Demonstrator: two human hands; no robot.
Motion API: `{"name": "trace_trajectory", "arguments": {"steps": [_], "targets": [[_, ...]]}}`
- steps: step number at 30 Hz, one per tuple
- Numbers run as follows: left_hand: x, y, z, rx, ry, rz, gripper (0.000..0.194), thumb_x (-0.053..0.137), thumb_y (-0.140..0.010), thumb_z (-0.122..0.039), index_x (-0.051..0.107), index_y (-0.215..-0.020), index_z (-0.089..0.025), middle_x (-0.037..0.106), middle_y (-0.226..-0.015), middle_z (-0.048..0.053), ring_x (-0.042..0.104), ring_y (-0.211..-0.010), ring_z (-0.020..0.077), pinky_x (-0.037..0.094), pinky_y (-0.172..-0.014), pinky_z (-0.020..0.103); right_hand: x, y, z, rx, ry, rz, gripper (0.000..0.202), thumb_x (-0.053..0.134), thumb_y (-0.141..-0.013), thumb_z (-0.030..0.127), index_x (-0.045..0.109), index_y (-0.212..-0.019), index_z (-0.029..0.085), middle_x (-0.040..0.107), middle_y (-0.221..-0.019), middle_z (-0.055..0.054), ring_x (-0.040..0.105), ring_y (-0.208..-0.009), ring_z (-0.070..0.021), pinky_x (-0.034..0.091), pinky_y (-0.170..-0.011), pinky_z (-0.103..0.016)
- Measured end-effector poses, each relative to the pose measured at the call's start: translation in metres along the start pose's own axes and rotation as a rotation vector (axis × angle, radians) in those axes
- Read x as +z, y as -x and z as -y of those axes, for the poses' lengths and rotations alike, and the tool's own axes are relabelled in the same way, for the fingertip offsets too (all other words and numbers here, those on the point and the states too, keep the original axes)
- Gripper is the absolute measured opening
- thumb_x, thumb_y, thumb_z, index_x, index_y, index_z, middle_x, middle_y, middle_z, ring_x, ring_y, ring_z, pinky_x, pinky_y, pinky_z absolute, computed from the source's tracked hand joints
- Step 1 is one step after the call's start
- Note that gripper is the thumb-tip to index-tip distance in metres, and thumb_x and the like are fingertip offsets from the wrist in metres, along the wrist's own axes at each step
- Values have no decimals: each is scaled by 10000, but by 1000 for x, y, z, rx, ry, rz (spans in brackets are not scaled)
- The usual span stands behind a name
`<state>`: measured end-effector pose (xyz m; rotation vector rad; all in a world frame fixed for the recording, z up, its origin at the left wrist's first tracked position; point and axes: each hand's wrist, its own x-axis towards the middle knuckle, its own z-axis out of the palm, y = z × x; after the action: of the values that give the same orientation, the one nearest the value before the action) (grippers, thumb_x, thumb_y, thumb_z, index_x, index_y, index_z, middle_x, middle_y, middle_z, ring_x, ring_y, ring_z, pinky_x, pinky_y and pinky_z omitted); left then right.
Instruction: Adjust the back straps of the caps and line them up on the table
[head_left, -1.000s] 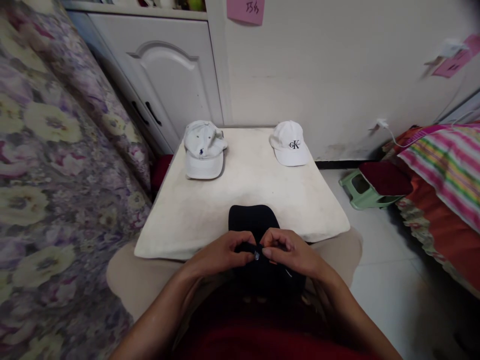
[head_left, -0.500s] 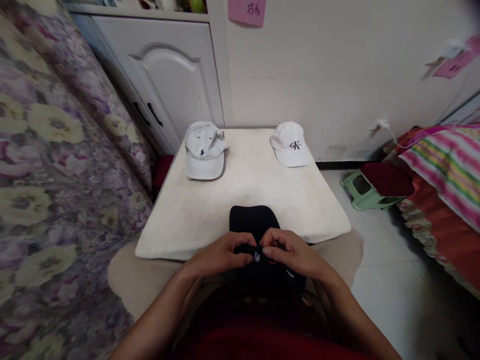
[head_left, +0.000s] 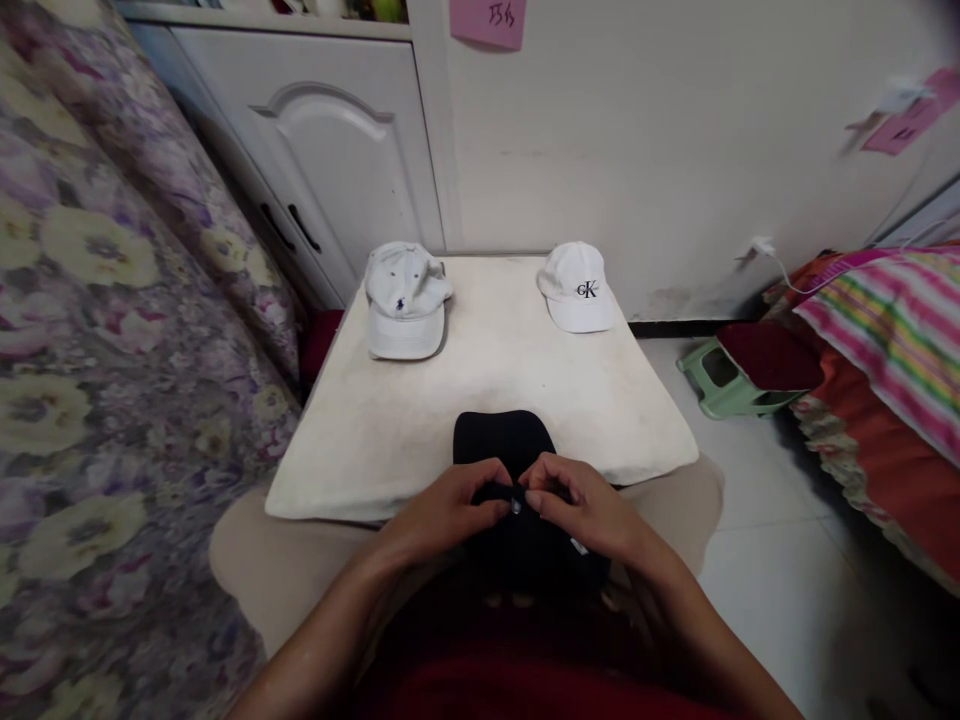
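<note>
left hand (head_left: 454, 507), right hand (head_left: 577, 507): pinching black baseball cap (head_left: 501, 438) | beyond left hand: pale baseball cap (head_left: 405, 335), dark-blue emblem (head_left: 400, 304) | beyond right hand: white baseball cap (head_left: 577, 315), black lettering (head_left: 587, 290) | ahead of both: cream tabletop (head_left: 495, 365)

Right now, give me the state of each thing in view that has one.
Black cap: held by left hand and right hand
Grey cap: upright, brim nearest the camera
White cap: upright, brim nearest the camera
Cabinet door: shut
White plug: plugged in
Green stool: upright
Floral curtain: hanging in folds

The top (head_left: 469, 690) is dark red — trousers (head_left: 259, 550) beige.
</note>
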<state>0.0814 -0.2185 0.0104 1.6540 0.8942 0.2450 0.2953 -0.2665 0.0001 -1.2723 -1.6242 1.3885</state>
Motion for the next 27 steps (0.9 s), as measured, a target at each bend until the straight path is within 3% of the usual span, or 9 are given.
{"name": "trace_trajectory", "arguments": {"steps": [4, 7, 11, 13, 17, 20, 27], "targets": [[0, 0, -3, 14, -72, -39, 66, 561, -852, -237, 586, -906, -208, 561, -757, -46, 489, -691, 137, 367, -623, 263, 4, -1, -5, 1, -16, -20, 98, 566, -887, 213, 537, -794, 210, 561, -775, 21, 456, -676, -132, 335, -584, -262], [1, 2, -5, 50, -133, -82, 132, 562, -863, -227, 604, -988, -224, 629, -876, -22, 560, -786, 164, 431, -706, 295, 6, -2, -4, -58, 23, -135, 107, 559, -868, 182, 526, -769, 206, 593, -847, -6, 510, -750, -149, 381, -657, -281], [10, 7, 1, 167, -204, -157, 530, 720, -784, -218, 510, -1266, -278, 603, -1214, 40, 569, -1100, 239, 458, -950, 409, 5, -1, -7, -50, 13, -182, 103, 548, -878, 211, 521, -779, 209, 571, -822, -2, 504, -751, -154, 380, -677, -290], [17, 9, 10, 241, -253, -196, 618, 754, -771, -211, 460, -1308, -295, 546, -1306, 64, 534, -1187, 261, 444, -1007, 448, 4, -2, -10, -18, -44, -166, 114, 544, -895, 254, 513, -794, 212, 530, -773, 16, 473, -714, -147, 360, -652, -284], [26, 9, 27, 374, -372, -348, 472, 670, -849, -149, 486, -1259, -294, 474, -1366, 85, 487, -1267, 270, 422, -1049, 476, 3, -4, -18, 5, -197, -122, 169, 563, -907, 327, 495, -804, 212, 448, -711, 46, 398, -639, -128, 313, -600, -272], [27, 7, 33, 423, -390, -373, 429, 609, -896, -132, 492, -1275, -294, 515, -1296, 76, 541, -1191, 240, 473, -980, 428, 3, -6, -19, 5, -231, -120, 190, 574, -913, 346, 498, -805, 209, 432, -705, 48, 378, -628, -123, 297, -587, -267], [16, 9, 15, 388, -310, -352, 303, 674, -895, -264, 558, -1175, -272, 633, -1034, 8, 616, -938, 189, 485, -822, 344, 4, 0, -5, -57, -111, -144, 121, 561, -928, 298, 532, -847, 213, 469, -742, 36, 411, -679, -132, 334, -620, -266]]}}
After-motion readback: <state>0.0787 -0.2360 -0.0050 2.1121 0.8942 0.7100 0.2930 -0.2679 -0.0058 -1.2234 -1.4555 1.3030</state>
